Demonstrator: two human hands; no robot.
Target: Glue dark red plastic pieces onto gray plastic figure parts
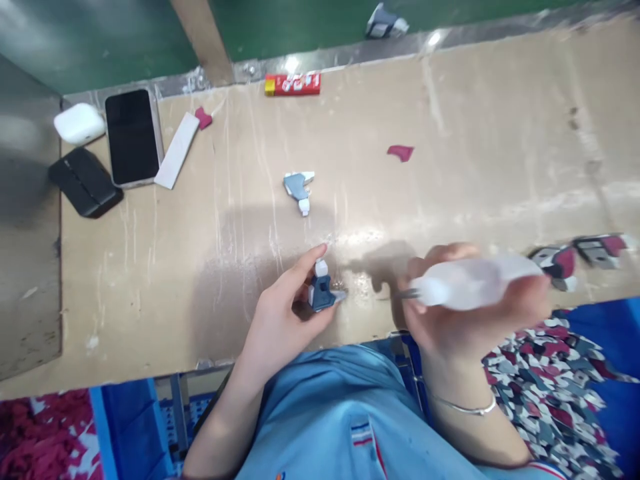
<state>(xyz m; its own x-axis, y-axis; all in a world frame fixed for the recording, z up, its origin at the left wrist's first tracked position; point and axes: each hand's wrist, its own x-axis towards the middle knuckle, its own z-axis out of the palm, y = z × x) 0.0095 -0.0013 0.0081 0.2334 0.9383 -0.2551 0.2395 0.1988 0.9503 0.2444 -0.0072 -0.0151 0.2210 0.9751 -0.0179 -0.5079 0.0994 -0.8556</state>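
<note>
The right hand (453,333) and the bottle (473,283) are blurry, so the bottle's back end is hard to make out, and some fingers under it are hidden. The left hand (280,310) covers some of the left side of the dark part (321,293), and I cannot tell if that part touches the table (475,167). The red bits (45,433) at the bottom left and the mixed parts (555,387) at the bottom right are cut off. The dark part is near the table's front edge. Its long way runs nearly straight away from the person, with a white knob (321,268) at the far end and a pale tip (340,295) poking right. The bottle is held sideways, and its thin nozzle (407,293) points left at the part, with a gap between. The part is small, dark blue and white, with a notch on its right side. The bottle is cloudy white. The 2 hands are apart: the left holds the part between thumb and fingers, and the right is wrapped around the bottle.
</note>
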